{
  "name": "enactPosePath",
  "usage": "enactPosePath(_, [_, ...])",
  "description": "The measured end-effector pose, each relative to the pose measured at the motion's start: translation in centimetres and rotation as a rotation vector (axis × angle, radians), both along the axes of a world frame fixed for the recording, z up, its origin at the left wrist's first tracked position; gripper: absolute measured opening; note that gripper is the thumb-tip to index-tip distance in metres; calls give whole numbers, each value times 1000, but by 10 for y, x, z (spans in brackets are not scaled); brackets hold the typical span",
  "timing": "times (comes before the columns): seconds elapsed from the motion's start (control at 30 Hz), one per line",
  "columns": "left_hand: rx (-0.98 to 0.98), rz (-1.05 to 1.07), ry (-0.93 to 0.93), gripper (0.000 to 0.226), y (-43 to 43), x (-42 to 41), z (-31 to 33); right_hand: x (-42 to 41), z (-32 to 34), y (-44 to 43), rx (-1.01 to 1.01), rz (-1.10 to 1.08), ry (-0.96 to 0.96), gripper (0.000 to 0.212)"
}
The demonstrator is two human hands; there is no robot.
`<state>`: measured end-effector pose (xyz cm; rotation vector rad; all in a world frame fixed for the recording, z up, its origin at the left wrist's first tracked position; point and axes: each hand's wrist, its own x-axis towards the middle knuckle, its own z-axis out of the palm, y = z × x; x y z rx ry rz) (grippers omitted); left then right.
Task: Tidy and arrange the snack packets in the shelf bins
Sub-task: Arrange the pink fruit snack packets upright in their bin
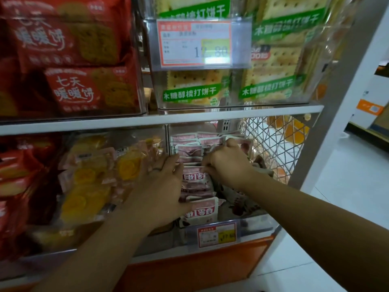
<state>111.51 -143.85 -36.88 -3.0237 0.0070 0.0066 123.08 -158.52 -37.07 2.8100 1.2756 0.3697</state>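
Pink packets point(190, 151) | our left hand point(166, 182) flat against them, bracing the row | our right hand point(228, 163), beside it, pinches one, likely to straighten it

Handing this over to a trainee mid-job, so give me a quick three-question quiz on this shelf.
1. True or false: the left hand and right hand both hang clear of the pink packets.
2. Which packets fill the bin directly above them? A red, B green-banded crackers, C orange.
3. Which hand wears a ring?
Key: 1 false; 2 B; 3 left.
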Motion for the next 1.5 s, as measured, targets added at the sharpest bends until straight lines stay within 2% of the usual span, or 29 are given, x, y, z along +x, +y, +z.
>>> enactPosePath(0.17, [-69, -90, -89, 63, 6, -13, -7, 2, -9, 14, -53, 62, 47, 25])
enactPosePath(0.27, [-48, -102, -85, 54, 6, -11, -9, 9, -2, 10, -69, 120, 139, 23])
enactPosePath(0.37, [-11, -123, -99, 59, 5, -10, -7, 4, 15, -5, 149, 165, 300, 32])
enactPosePath(0.47, [3, -214, -123, 67, -8, -9, -6, -11, 25, -37, 311, 71, 297, 42])
enactPosePath(0.63, [65, -213, 51, 80, -21, 9, -8, -34, -1, -68, 76, -159, 184, 34])
enactPosePath(0.73, [142, -162, 140, 79, -24, 13, 0, -32, -12, -68, 90, -268, 110, 34])
enactPosePath(0.83, [212, -158, 180, 76, -29, 10, 5, -36, -23, -70, 241, -332, 15, 32])
enactPosePath(0.97, [180, -203, 84, 69, -24, 3, -2, -55, -26, -86, 653, -304, -231, 14])
enactPosePath(1.1, [133, -231, -30, 61, -20, -5, -7, -68, -17, -102, 917, -254, -153, 10])
enactPosePath(1.2, [-2, -200, -78, 57, -28, -10, 0, -72, -20, -103, 1081, -244, -25, 6])
enactPosePath(1.27, [-215, -137, -177, 48, -41, -14, 10, -73, -19, -100, 1222, -260, 60, 6])
enactPosePath(1.33, [-667, -2, -233, 41, -63, -17, 21, -76, -15, -94, 1309, -205, 117, 5])
enactPosePath(1.4, [-1221, 137, -179, 42, -82, -13, 30, -79, -13, -86, 1295, -66, 117, 10])
enactPosePath(1.43, [-1417, 184, -145, 48, -88, -9, 33, -79, -13, -83, 1262, 12, 109, 15])
enactPosePath(1.5, [-1660, 237, -107, 52, -94, -2, 36, -79, -15, -81, 1203, 106, 131, 25])
